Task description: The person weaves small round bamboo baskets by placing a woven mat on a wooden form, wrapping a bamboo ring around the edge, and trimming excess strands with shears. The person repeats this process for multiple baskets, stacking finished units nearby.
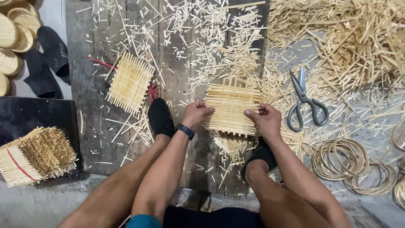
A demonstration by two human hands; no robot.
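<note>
A square mat woven from thin bamboo strips lies on the dark wooden boards between my feet. My left hand grips its left edge, with a dark band on that wrist. At the mat's right edge my right hand pinches the strips. A second finished woven mat lies to the left on the boards. Grey-handled scissors rest to the right of my right hand, apart from it.
Loose bamboo slivers cover the floor at the top and right. Thin bamboo rings lie at lower right. A bundled stack of mats sits at the left. Small woven baskets and black slippers are at upper left.
</note>
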